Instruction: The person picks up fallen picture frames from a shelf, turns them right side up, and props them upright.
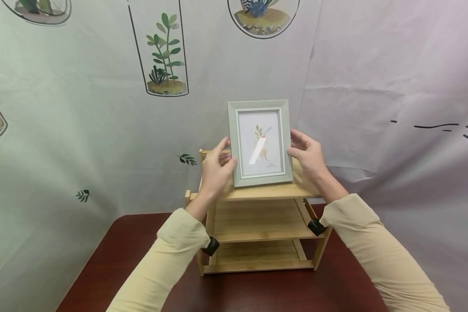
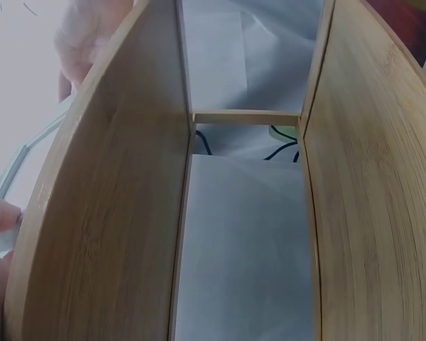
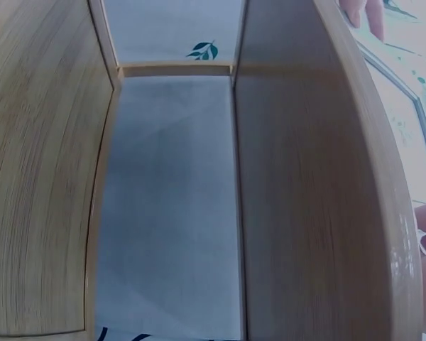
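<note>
A pale grey-green picture frame (image 1: 234, 143) stands upright at the top board (image 1: 265, 192) of a wooden shelf rack in the head view. Behind its glass is a plant print with a bright glare streak. My left hand (image 1: 217, 171) holds the left edge, thumb toward the front. On the opposite edge, my right hand (image 1: 310, 157) grips with its thumb near the front face. Both wrist views look between the rack's boards, showing only slivers of the picture frame (image 2: 32, 145) and fingers past the top board (image 3: 319, 177). Whether its lower edge touches the board, I cannot tell.
Beneath the top board, the rack has a middle shelf (image 1: 257, 219) and a lower shelf (image 1: 257, 253). It stands on a dark red table (image 1: 117, 264). Close behind hangs a pale cloth (image 1: 109, 130) printed with plants. Dark cords (image 2: 280, 150) show past the rack.
</note>
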Demonstrator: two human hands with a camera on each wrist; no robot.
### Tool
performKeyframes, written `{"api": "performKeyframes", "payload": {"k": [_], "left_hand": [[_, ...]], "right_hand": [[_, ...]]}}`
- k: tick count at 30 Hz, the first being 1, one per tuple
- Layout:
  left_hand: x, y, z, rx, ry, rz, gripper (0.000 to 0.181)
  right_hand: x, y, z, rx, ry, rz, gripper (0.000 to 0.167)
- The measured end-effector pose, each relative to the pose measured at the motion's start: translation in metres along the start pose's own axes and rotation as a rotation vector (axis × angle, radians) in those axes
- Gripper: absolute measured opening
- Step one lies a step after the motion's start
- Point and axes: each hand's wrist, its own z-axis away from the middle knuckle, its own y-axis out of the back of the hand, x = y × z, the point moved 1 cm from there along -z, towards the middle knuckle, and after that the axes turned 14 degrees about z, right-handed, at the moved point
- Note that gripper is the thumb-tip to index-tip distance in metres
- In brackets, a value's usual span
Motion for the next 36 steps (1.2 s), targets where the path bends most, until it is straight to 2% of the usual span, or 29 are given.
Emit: {"api": "performKeyframes", "payload": {"k": [4,10,13,17,20,23,29,32,36], "left_hand": [[-0.001,0.002,-0.001,-0.012,0.042,0.055,0.054],[0.002,0.004,-0.001,-0.034,0.045,0.123,0.052],[0.003,0.004,0.0,-0.046,0.052,0.125,0.053],[0.003,0.005,0.001,-0.054,0.05,0.105,0.054],[0.004,0.006,0.002,-0.059,0.038,0.092,0.054],[0.005,0.006,0.003,-0.065,0.03,0.083,0.054],[0.007,0.006,0.004,-0.071,0.032,0.102,0.055],[0.007,0.005,0.004,-0.075,0.024,0.107,0.055],[0.007,0.004,0.005,-0.079,0.001,0.09,0.055]], "right_hand": [[0.0,0.0,0.0,-0.003,0.02,-0.02,0.053],[0.001,0.001,0.0,-0.008,0.042,-0.033,0.053],[0.0,0.001,0.0,-0.011,0.043,-0.048,0.054],[-0.003,0.002,0.0,-0.019,0.039,-0.015,0.055],[-0.01,0.007,-0.001,-0.017,0.055,0.033,0.054],[-0.021,0.012,-0.005,0.026,0.109,0.073,0.053],[-0.05,0.021,-0.016,0.133,0.254,0.272,0.047],[-0.063,0.022,-0.021,0.137,0.305,0.373,0.047],[-0.079,0.02,-0.024,0.104,0.357,0.486,0.048]]}}
